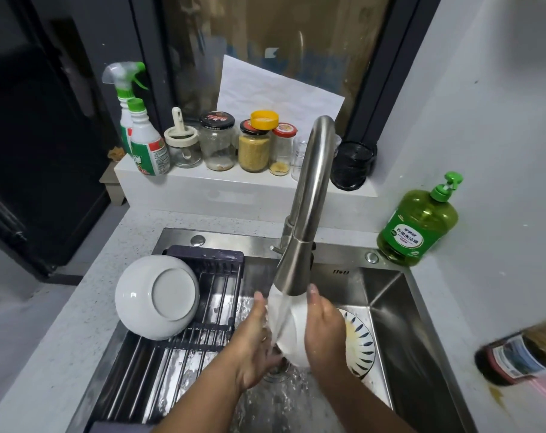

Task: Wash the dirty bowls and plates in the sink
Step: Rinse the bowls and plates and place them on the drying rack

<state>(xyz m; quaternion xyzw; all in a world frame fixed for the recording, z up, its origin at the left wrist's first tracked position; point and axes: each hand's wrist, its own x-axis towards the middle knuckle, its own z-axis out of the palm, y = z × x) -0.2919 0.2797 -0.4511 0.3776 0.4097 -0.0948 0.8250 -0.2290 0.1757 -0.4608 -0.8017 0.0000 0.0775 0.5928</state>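
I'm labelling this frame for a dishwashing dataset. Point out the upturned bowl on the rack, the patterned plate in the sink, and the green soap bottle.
upturned bowl (157, 297): head view, on its foot ring.
patterned plate (360, 342): head view, on its striped rim.
green soap bottle (416, 225): head view, on its body.
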